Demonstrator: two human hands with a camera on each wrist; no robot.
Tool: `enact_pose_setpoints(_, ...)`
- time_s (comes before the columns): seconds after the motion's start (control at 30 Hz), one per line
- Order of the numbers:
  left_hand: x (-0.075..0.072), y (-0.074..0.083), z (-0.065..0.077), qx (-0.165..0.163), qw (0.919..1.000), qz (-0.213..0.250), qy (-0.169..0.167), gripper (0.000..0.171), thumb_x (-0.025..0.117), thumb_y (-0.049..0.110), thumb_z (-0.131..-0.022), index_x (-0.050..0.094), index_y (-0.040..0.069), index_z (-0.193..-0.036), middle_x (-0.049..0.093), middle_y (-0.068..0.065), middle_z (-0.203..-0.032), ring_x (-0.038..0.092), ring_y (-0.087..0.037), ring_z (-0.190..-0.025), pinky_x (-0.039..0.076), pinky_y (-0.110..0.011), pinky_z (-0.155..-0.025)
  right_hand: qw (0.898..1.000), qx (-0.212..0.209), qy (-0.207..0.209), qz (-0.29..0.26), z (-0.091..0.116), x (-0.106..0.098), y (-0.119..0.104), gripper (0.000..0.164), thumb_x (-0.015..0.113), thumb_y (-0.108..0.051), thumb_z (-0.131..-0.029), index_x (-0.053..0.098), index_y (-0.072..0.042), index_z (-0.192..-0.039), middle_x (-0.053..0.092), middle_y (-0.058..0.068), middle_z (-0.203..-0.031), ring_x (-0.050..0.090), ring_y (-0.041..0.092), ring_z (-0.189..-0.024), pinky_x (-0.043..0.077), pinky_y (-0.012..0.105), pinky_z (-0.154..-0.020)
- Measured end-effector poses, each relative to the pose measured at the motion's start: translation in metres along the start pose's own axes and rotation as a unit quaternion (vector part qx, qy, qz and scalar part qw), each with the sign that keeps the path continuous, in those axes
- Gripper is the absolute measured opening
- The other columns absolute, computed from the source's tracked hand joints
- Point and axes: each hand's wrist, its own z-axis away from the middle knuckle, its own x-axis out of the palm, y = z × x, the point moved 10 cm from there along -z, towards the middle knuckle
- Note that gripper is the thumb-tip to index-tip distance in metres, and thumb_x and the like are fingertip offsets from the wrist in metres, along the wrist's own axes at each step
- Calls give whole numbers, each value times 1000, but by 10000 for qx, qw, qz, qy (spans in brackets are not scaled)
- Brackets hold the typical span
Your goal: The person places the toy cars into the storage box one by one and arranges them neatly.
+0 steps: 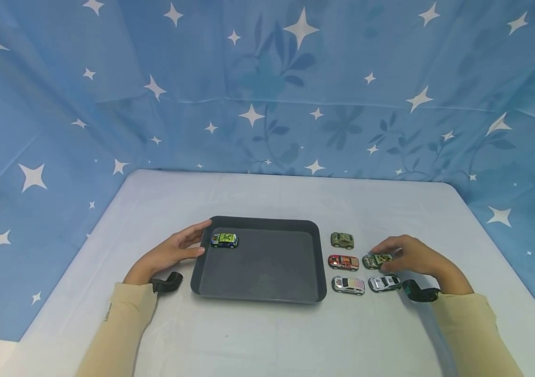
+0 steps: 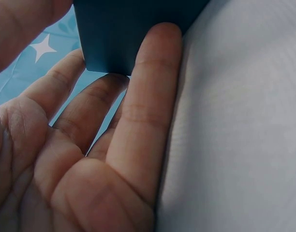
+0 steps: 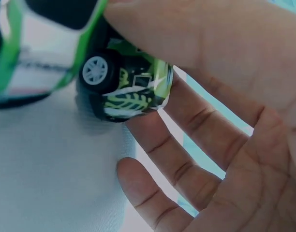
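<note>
A star-printed curtain (image 1: 267, 68) was hung behind the rounded far edge of a white counter (image 1: 248, 340), on which a grey tray (image 1: 267, 272) was set near the middle. A strip of counter was left between the tray and the far edge, and a broader stretch was left in front of it. Within the tray's low walls, a lime car (image 1: 224, 240) was parked near the far left corner, with bare grey floor exposed to its right and in front of it. Only a narrow gap was left between the tray's right wall and the nearest column of cars: an olive car (image 1: 342, 240) at the back, a red car (image 1: 343, 262) in the middle and a white car (image 1: 348, 285) in front. A silver car (image 1: 384, 283) was placed just right of the white one.

Both forearms, covered by cream sleeves (image 1: 123, 319), were stretched forward and angled inward. The left hand (image 1: 175, 251) was brought to the tray's left side, its fingers extended and spread, with the wall touched but not grasped. The right hand (image 1: 413, 254) was bent in over the cars from the right. A green car (image 1: 377, 261), beside the red one, was pinched between its thumb and fingers, the others held loosely outstretched. Whether the green car was lifted could not be told.
</note>
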Motion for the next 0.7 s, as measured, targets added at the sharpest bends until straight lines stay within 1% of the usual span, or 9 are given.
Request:
enact_pose_setpoints(0.13, 0, 0, 0, 5, 10000, 14, -2, 79, 69, 19, -107, 25, 2, -172, 21, -26, -176, 21, -55, -160, 21, -72, -125, 9999, 58, 43, 98, 1, 0, 0, 35, 89, -10, -84, 80, 1, -116, 77, 18, -119, 68, 48, -115, 58, 66, -94)
enact_pose_setpoints(0.33, 0, 0, 0, 6, 10000, -4, 9, 79, 69, 18, -107, 26, 3, -172, 21, -26, -176, 22, -55, -159, 21, -73, -125, 9996, 147, 115, 219, 1, -3, -2, 36, 90, -8, -84, 81, 2, -117, 77, 23, -121, 69, 51, -115, 60, 64, -92)
enact_pose_setpoints(0.5, 0, 1, 0, 25, 10000, -10, 5, 79, 69, 17, -107, 26, 3, -171, 22, -25, -176, 23, -55, -159, 22, -73, -125, 9991, 5, 199, 383, 1, -6, -9, 35, 89, -6, -85, 80, 3, -117, 77, 23, -120, 70, 49, -115, 59, 64, -95)
enact_pose_setpoints(0.6, 0, 1, 0, 41, 10000, -1, -1, 78, 69, 17, -107, 26, 3, -171, 22, -26, -176, 23, -55, -159, 22, -73, -125, 9984, -168, 320, 430, 1, -10, -15, 35, 89, -6, -86, 80, 3, -118, 78, 20, -119, 72, 43, -114, 59, 64, -96)
enact_pose_setpoints(0.7, -1, 0, 1, 53, 10000, 4, 1, 78, 68, 17, -107, 26, 3, -171, 22, -26, -176, 23, -55, -159, 22, -73, -125, 9973, -320, 464, 464, 1, -13, -22, 35, 90, -6, -86, 80, 2, -118, 79, 15, -117, 74, 26, -108, 60, 60, -94)
